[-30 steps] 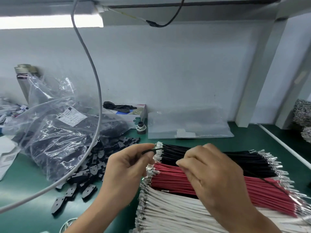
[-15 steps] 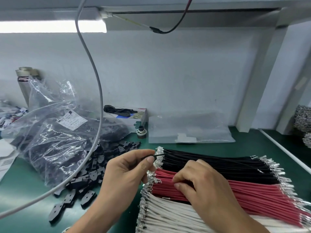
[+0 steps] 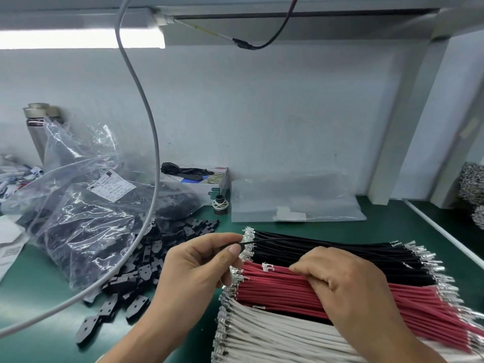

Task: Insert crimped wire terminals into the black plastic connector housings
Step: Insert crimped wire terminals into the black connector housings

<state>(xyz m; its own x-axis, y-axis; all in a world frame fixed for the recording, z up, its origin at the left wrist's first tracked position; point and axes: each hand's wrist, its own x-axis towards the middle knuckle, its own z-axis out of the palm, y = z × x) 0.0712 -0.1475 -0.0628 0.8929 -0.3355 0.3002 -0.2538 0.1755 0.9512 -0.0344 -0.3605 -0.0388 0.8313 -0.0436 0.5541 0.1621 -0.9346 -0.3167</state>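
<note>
Three bundles of crimped wires lie side by side: black wires (image 3: 327, 250), red wires (image 3: 282, 292) and white wires (image 3: 275, 334), with metal terminals at both ends. My left hand (image 3: 199, 268) pinches the end of a single black wire (image 3: 264, 240) between thumb and forefinger, just left of the black bundle. My right hand (image 3: 348, 279) lies over the red bundle, its fingertips pinching a red wire whose terminal (image 3: 267, 266) sticks up. Loose black connector housings (image 3: 136, 279) are heaped left of my left hand.
A clear bag of more black housings (image 3: 86, 216) sits at the left, with a grey cable (image 3: 146, 205) hanging across it. A small box (image 3: 207, 179), a small spool (image 3: 220, 204) and a flat plastic bag (image 3: 296, 203) stand by the back wall. The green mat (image 3: 39, 297) covers the bench.
My right hand has slid down from the black bundle onto the red wires and lifted one red terminal. My left hand keeps its pinch on the black wire.
</note>
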